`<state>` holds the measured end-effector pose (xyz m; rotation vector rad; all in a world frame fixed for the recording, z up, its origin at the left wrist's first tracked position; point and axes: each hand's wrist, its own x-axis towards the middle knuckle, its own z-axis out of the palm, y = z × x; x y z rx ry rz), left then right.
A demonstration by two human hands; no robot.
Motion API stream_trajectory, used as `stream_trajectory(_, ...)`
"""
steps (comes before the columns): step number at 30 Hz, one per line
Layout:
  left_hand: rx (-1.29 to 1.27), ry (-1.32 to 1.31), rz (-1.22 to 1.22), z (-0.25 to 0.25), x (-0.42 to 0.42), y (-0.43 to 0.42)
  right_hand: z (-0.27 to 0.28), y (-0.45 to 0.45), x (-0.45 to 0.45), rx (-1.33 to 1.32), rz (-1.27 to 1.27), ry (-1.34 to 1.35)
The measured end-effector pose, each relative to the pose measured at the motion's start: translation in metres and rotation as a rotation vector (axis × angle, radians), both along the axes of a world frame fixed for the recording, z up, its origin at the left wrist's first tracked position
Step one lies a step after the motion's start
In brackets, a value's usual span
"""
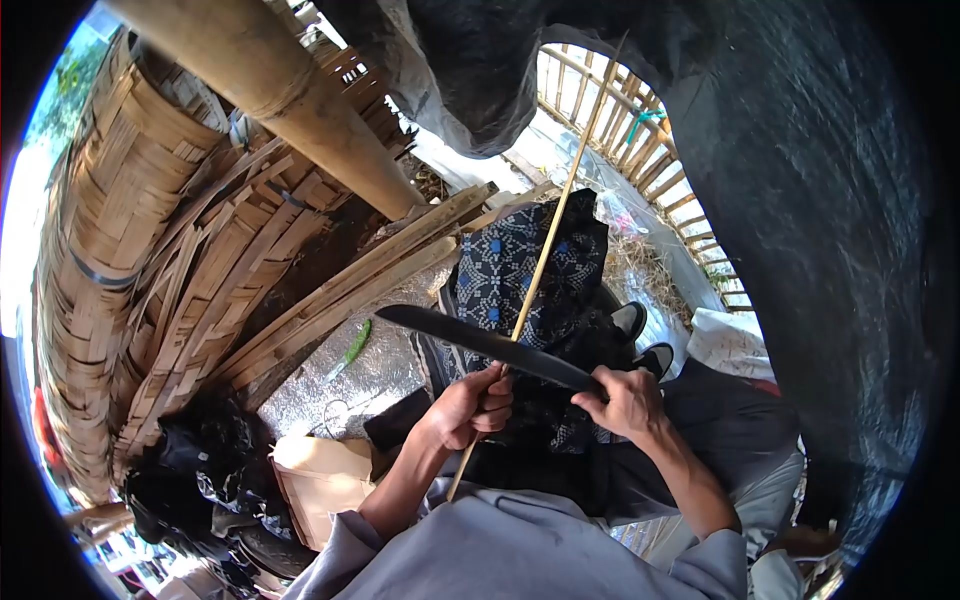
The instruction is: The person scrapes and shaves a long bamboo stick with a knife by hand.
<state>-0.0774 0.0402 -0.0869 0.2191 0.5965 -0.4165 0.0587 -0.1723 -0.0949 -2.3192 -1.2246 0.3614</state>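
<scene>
Outdoor daylight, left glare | roof shade | fisheye-curved edges | fine detail perhaps soft

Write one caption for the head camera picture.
Left hand grips a thin strip; right hand holds a long knife across it.

Rolled woven bamboo mats [130,210] stand left of the hands, near a thick slanting bamboo pole [290,100]. Dark plastic sheeting [810,200] hangs to the right; beyond the hands, sunlight comes through a bamboo slat fence [645,150] onto pale ground strewn with straw [648,268].
</scene>
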Motion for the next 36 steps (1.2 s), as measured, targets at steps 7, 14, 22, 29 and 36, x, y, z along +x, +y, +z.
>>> stream_trajectory(7,-0.055,0.119,-0.003,0.004,-0.005,-0.008,0.0,0.009,0.019,-0.194,-0.181,-0.001)
stream_trajectory(14,-0.287,0.096,0.055,0.0,-0.002,-0.003,0.001,0.009,0.015,-0.153,-0.109,0.028)
stream_trajectory(22,-0.346,0.084,0.099,0.004,0.002,-0.001,-0.006,0.005,0.006,-0.042,-0.004,-0.002)
stream_trajectory(29,-0.442,0.084,0.127,0.008,0.008,-0.005,0.003,0.005,0.009,-0.077,-0.053,0.062)
stream_trajectory(36,-0.115,0.14,0.032,0.015,0.005,-0.003,-0.007,0.012,0.022,-0.105,-0.207,0.046)
